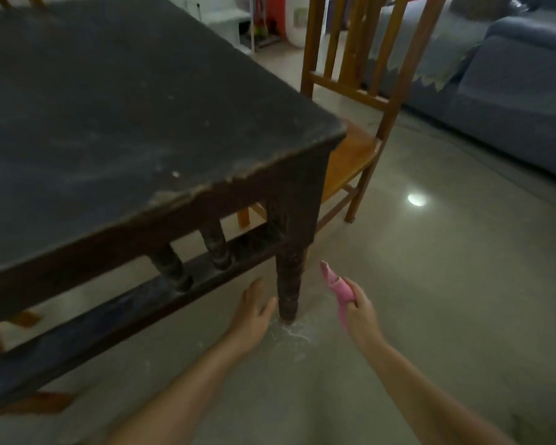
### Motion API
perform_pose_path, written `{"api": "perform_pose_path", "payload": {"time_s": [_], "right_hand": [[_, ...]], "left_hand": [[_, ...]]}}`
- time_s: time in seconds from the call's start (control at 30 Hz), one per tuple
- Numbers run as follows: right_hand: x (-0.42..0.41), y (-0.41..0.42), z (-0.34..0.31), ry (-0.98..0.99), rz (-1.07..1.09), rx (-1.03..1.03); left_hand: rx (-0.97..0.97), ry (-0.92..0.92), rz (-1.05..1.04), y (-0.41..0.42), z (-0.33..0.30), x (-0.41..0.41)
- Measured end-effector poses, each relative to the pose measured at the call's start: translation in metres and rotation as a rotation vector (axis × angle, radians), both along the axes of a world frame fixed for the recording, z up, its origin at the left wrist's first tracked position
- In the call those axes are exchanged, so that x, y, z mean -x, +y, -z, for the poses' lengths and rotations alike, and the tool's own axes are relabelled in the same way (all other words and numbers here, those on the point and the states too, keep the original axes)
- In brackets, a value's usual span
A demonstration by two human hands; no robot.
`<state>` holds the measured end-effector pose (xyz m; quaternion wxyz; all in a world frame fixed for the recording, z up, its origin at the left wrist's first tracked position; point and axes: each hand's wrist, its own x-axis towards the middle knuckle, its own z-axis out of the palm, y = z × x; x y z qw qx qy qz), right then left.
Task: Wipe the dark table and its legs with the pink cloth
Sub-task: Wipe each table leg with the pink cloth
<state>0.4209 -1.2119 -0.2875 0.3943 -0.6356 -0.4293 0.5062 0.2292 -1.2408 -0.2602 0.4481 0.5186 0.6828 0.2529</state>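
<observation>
The dark table (116, 101) fills the upper left, its worn corner pointing toward me. Its near corner leg (289, 284) stands on the floor between my hands. My left hand (252, 316) reaches low beside the foot of that leg, fingers relaxed, holding nothing. My right hand (360, 313) grips the bunched pink cloth (337, 287) just right of the leg, a little apart from it. A lower rail (142, 316) with turned spindles runs along the table's near side.
A light wooden chair (360, 91) stands at the table's right side. A blue-grey sofa (511, 91) lies at the far right. White dust or residue (289, 335) is scattered on the glossy floor at the leg's foot. Open floor spreads to the right.
</observation>
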Motion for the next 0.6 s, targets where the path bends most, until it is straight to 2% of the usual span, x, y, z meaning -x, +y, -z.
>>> {"api": "perform_pose_path", "payload": {"time_s": [0.1,0.27,0.4,0.47,0.6], "right_hand": [[-0.011,-0.020,-0.034,-0.104,-0.071,0.052],[-0.008,-0.072,-0.108,-0.185,-0.064,0.058],[0.006,-0.124,-0.113,-0.321,-0.191,0.138],[0.024,-0.148,-0.126,-0.350,-0.267,0.106],[0.097,-0.195,-0.221,-0.375,-0.335,0.104]], "left_hand": [[0.157,0.037,-0.044,-0.042,-0.037,0.010],[0.284,0.051,0.067,-0.107,-0.127,0.038],[0.266,0.076,0.174,-0.149,-0.196,0.073],[0.228,0.085,0.192,-0.165,-0.223,0.097],[0.159,0.156,0.237,-0.195,-0.262,0.149]]}}
